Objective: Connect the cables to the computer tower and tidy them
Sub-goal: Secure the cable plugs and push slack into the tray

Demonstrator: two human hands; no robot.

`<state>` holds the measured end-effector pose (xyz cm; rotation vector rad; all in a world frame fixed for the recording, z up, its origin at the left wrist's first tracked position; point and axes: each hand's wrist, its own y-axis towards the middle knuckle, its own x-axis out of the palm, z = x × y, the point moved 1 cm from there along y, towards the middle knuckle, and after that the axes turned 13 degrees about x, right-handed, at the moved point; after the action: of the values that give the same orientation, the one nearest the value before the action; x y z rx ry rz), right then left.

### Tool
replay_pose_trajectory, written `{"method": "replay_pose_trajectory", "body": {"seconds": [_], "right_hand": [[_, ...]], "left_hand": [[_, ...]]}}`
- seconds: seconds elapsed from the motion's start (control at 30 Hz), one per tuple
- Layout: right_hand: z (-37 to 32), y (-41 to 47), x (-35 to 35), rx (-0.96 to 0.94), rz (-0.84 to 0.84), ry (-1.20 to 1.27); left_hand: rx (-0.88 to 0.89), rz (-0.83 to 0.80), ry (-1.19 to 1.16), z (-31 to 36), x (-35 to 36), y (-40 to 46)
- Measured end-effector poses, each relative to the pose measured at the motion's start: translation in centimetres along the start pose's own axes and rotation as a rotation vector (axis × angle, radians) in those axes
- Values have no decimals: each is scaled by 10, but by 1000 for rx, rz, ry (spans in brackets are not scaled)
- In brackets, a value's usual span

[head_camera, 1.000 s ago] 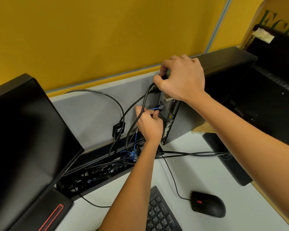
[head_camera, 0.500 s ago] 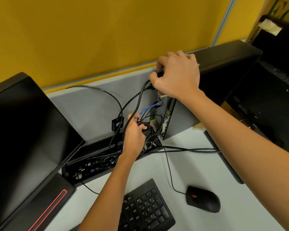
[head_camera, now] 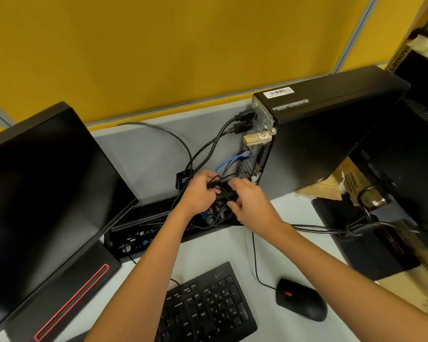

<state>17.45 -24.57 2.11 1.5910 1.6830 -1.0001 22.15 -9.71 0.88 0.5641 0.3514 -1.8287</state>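
A black computer tower (head_camera: 326,134) stands on the desk with its rear panel turned toward me. Two thick black plugs (head_camera: 244,122) sit in its upper sockets, and a blue network cable (head_camera: 229,161) is plugged in lower down. Just left of the panel's foot, my left hand (head_camera: 200,193) grips a bunch of thin black cables (head_camera: 223,187). My right hand (head_camera: 251,201) holds the same bunch from the right, fingers curled round it. Where the cable ends lie is hidden behind both hands.
A black monitor (head_camera: 47,193) fills the left side. A slotted cable tray (head_camera: 143,230) runs along the back of the desk. A keyboard (head_camera: 208,309) and mouse (head_camera: 302,302) lie near me. A second monitor's base (head_camera: 371,238) with looped cables stands at right, before cardboard boxes (head_camera: 339,183).
My right hand left the top of the tower and came down to the cable bunch beside my left hand. My left hand dropped from the blue cable's plug to the cables.
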Motion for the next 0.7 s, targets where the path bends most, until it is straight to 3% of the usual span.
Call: {"method": "replay_pose_trajectory", "body": {"seconds": [0.13,0.27,0.43,0.53,0.7], "right_hand": [[8,17,16,25,-198,231],[7,19,35,103,-203,502],[12,22,51,191,-156,747],[6,30,57,230,-83,691],[0,41,64,274,45,521]], "left_hand": [[-12,-101,23,4,-7,2],[-74,-240,29,7,-19,9],[-74,-271,171,3,-13,10],[21,-167,370,-6,0,0],[377,212,558,-3,23,-54]]}}
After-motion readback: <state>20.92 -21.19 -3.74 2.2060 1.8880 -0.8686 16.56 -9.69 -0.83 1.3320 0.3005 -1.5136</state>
